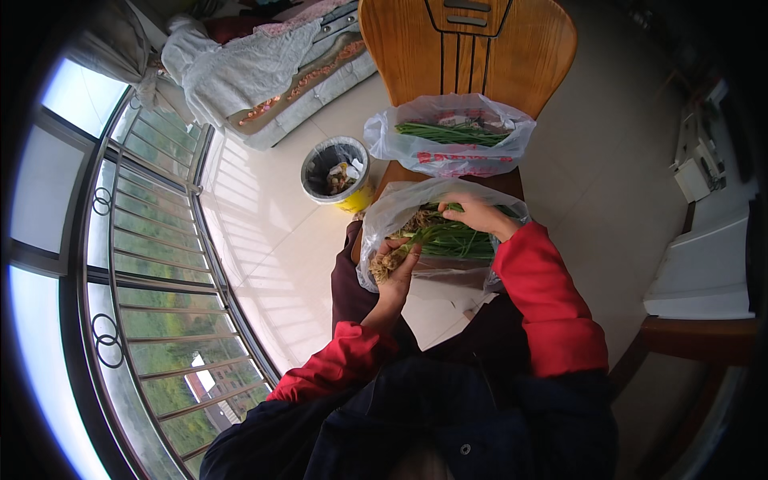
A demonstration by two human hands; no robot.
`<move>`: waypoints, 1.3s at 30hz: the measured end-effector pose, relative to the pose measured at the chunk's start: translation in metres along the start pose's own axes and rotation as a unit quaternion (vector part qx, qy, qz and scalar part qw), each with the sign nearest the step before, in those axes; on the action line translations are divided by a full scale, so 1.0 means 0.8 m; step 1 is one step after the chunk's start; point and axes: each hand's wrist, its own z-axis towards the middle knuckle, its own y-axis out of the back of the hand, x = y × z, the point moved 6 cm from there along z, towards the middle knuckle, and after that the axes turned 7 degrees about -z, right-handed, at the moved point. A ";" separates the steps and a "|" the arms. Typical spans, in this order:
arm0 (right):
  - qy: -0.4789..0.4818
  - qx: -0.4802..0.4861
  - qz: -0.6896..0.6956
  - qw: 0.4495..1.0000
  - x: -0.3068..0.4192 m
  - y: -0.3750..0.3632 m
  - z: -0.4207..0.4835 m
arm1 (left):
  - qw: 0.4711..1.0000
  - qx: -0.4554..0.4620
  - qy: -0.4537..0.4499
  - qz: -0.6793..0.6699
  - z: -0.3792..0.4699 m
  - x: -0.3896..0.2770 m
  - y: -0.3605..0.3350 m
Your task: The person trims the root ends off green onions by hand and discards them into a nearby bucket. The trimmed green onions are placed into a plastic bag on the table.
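My left hand grips a small bunch of green-stalked vegetables, likely scallions or chives, by the pale root end. Dry, tangled roots stick out past my fingers. The bunch rests over the near clear plastic bag, which lies opened on the chair seat in front of me. Long green leaves fill this bag, and more brown roots show behind the held bunch. My right hand reaches over the bag's far side, fingertips bent at some green leaves; whether they pinch anything is unclear.
A second plastic bag with red print holds more green stalks against the wooden chair back. On the tiled floor to the left stands a lined waste bin with scraps inside. A sofa and a railed window lie farther left.
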 end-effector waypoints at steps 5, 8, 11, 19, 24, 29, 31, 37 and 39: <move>0.006 0.062 -0.066 0.996 0.016 -0.012 -0.006 | 1.000 -0.002 -0.006 0.021 0.000 -0.003 0.003; 0.005 0.068 -0.062 0.996 0.023 -0.016 -0.006 | 0.999 -0.008 -0.015 0.041 0.002 -0.002 0.004; -0.001 0.097 -0.064 0.993 0.026 -0.020 -0.005 | 0.998 -0.014 -0.017 0.053 0.005 0.002 0.008; 0.046 0.114 -0.104 0.987 0.038 -0.025 -0.001 | 0.999 -0.017 -0.001 0.029 0.006 0.006 0.009; 0.049 0.122 -0.167 0.977 0.044 -0.025 0.001 | 1.000 -0.002 -0.001 0.027 0.006 0.004 0.008; 0.037 0.073 -0.243 0.967 0.051 -0.029 -0.002 | 1.000 -0.026 -0.002 0.017 0.006 0.005 0.008; 0.012 0.043 -0.251 0.967 0.048 -0.036 0.000 | 0.999 -0.037 0.002 0.019 0.006 0.006 0.007; -0.125 -0.083 -0.278 0.949 0.001 -0.003 0.002 | 0.990 -0.062 -0.008 0.129 0.004 -0.007 0.015; -0.088 -0.111 -0.247 0.959 -0.002 0.010 -0.003 | 0.996 -0.048 0.020 0.070 0.006 -0.003 0.013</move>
